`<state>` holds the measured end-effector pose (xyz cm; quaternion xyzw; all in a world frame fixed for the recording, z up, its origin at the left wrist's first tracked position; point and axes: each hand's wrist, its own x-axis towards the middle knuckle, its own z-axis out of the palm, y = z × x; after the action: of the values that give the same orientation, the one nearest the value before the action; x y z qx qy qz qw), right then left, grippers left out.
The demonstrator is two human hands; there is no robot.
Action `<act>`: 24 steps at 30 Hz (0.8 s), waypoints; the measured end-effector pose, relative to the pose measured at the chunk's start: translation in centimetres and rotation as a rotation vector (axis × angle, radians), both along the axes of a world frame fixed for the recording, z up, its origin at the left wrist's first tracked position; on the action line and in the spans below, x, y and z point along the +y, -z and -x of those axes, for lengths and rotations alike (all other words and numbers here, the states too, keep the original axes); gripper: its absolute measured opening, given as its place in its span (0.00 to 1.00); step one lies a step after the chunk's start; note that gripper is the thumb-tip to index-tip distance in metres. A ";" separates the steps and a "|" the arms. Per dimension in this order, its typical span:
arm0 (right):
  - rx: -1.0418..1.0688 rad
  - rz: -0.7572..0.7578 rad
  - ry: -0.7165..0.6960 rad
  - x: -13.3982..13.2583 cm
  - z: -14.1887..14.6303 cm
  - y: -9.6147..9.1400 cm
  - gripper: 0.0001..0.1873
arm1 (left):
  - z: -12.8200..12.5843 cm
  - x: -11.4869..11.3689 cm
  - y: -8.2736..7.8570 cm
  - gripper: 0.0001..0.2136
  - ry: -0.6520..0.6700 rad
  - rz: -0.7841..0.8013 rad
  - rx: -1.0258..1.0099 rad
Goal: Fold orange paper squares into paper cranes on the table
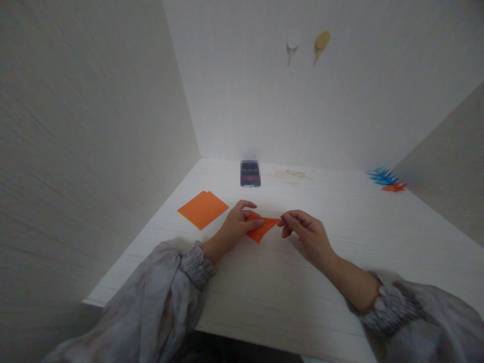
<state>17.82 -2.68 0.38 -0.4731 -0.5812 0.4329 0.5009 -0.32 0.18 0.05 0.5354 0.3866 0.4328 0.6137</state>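
Observation:
A folded orange paper [262, 228] is held just above the white table [264, 282] between both hands. My left hand [236, 226] pinches its left side, thumb on top and fingers curled under. My right hand [304, 233] pinches the pointed right tip with closed fingers. Both forearms wear loose grey sleeves.
A small stack of flat orange sheets [203, 208] lies to the left of my hands. A dark phone [250, 174] rests near the back wall. Folded blue and orange paper shapes [387, 179] sit at the far right edge. Walls close in on the left, back and right.

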 end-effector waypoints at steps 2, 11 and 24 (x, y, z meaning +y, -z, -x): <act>-0.012 0.039 -0.032 0.1 0.2 0.2 0.11 | 0.0 0.1 0.1 0.21 0.004 -0.018 0.014; -0.125 0.070 0.015 -0.2 0.6 -0.2 0.11 | -0.1 0.1 0.3 0.20 0.019 -0.069 0.047; 0.011 0.124 0.075 -0.1 0.9 0.3 0.10 | -0.3 0.1 0.3 0.19 -0.008 -0.195 0.093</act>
<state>16.92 -2.78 0.11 -0.5221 -0.5324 0.4518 0.4897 -0.02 0.32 -0.25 0.6104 0.3728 0.4454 0.5385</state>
